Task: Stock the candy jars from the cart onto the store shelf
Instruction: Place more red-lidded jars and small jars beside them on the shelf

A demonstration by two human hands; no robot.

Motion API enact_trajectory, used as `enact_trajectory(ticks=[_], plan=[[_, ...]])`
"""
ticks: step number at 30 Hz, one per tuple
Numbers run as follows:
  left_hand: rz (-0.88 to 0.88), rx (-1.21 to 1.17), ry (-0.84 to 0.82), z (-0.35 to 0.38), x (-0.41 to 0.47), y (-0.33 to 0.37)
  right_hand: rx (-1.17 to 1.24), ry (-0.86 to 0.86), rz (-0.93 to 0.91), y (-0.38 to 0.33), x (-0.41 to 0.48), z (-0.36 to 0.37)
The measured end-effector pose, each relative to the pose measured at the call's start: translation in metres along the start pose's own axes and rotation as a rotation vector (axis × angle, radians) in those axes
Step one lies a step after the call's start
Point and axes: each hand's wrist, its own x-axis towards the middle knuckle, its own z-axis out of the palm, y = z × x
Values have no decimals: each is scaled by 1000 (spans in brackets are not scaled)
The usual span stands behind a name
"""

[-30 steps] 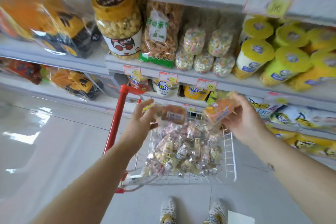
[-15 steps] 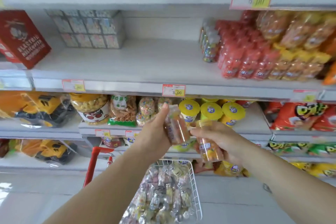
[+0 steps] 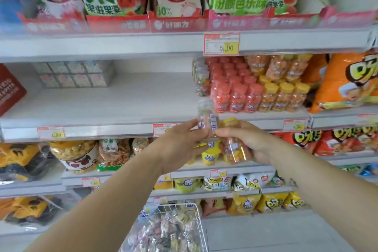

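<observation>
My left hand (image 3: pixel 180 145) holds a clear-lidded candy jar (image 3: pixel 207 117) upright in front of the middle shelf's edge (image 3: pixel 122 129). Close beside it, my right hand (image 3: pixel 250 141) grips a yellow-lidded jar of orange candy (image 3: pixel 234 149), tilted, a little lower. The two jars nearly touch. On the shelf just behind stand rows of red-lidded jars (image 3: pixel 235 96) and yellow-lidded jars (image 3: pixel 286 96), with a few clear-lidded ones (image 3: pixel 201 82) at their left. The wire cart (image 3: pixel 196 210) below holds several more wrapped jars (image 3: pixel 167 233).
Left of the stocked jars the middle shelf is bare white back to small boxes (image 3: pixel 71 75) and a red box (image 3: pixel 10 90). Orange snack bags (image 3: pixel 347 82) fill the right. Fruit-candy bags sit above, tubs and toy trucks (image 3: pixel 22 161) below.
Both hands rose from over the cart to the middle shelf's edge, each carrying its jar. The view tilted up, so the top shelf shows and the cart sank to the bottom.
</observation>
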Motion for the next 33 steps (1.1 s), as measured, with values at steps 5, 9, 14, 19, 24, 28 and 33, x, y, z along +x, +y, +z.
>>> enact_trajectory(ticks=[5,9,14,19,24,28,33], plan=[[130,210,107,-6,21,15,26,65,-11,-4,10,-13],[296,651,489,-28,71,29,55,182,-70,-12,12,-37],[338,814,703,-39,139,38,35,245,-89,-27,7,-70],[292,917,743,-42,178,34,16,297,-97,-32,4,-96],[312,974,788,-38,191,30,27,297,-104,-26,6,-117],[315,1034,817,-29,193,30,43,285,-98,-17,8,-128],[406,927,909,-22,171,38,158,321,-118,-16,7,-141]])
